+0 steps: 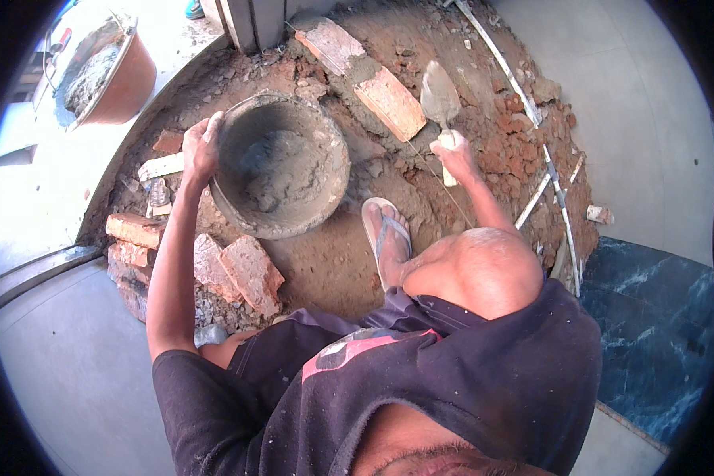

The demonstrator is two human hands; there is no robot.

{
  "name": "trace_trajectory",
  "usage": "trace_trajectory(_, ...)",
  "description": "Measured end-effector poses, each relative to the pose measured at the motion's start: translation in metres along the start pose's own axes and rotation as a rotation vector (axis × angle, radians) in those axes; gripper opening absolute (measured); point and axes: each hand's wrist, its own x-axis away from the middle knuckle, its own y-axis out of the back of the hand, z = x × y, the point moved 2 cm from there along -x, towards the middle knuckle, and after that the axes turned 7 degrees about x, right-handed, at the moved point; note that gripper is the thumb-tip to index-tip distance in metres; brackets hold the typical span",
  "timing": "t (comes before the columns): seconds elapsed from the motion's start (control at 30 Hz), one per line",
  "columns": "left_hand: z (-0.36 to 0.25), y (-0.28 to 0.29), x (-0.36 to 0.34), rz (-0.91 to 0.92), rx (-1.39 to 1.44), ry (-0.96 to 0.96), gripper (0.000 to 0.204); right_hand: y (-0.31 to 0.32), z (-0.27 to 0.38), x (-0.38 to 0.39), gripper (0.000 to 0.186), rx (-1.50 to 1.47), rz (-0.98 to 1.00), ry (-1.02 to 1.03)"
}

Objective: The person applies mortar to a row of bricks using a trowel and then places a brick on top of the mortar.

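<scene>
My left hand (204,149) is closed on the left rim of a round basin (337,170) that is coated in grey mortar. Wet mortar (282,170) lies inside it. In my right hand (458,156) is the pale handle of a trowel (440,94), its mortar-smeared blade pointing away from me. Just left of the blade, a brick (390,103) lies in a mortar bed, and another brick (331,45) sits farther off in the same row. A thin string (444,188) runs along the row toward my bent right knee.
An orange tub (127,87) of mortar stands at the far left. Loose bricks (250,274) lie below the basin, with more bricks (135,230) at the left. White pipes (504,63) cross the rubble at right. Dark blue marbled tiles (650,333) border the soil. My sandalled foot (387,238) stands beside the basin.
</scene>
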Motion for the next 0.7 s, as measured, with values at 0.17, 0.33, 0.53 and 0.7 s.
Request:
trace_trajectory(0.17, -0.03, -0.019, 0.013, 0.018, -0.02, 0.032, 0.048, 0.029, 0.116, 0.032, 0.042, 0.181, 0.107, 0.278)
trace_trajectory(0.33, -0.06, -0.054, 0.02, 0.069, -0.338, -0.049, 0.05, 0.039, 0.19, 0.066, 0.044, 0.447, 0.461, 0.539)
trace_trajectory(0.53, -0.096, -0.09, 0.045, 0.101, -0.494, -0.12, 0.048, -0.017, 0.223, 0.068, 0.022, 0.941, 0.396, 0.512)
trace_trajectory(0.7, -0.1, -0.11, 0.062, 0.085, -0.593, -0.2, 0.044, -0.084, 0.175, 0.069, 0.023, 0.805, 0.59, 0.433)
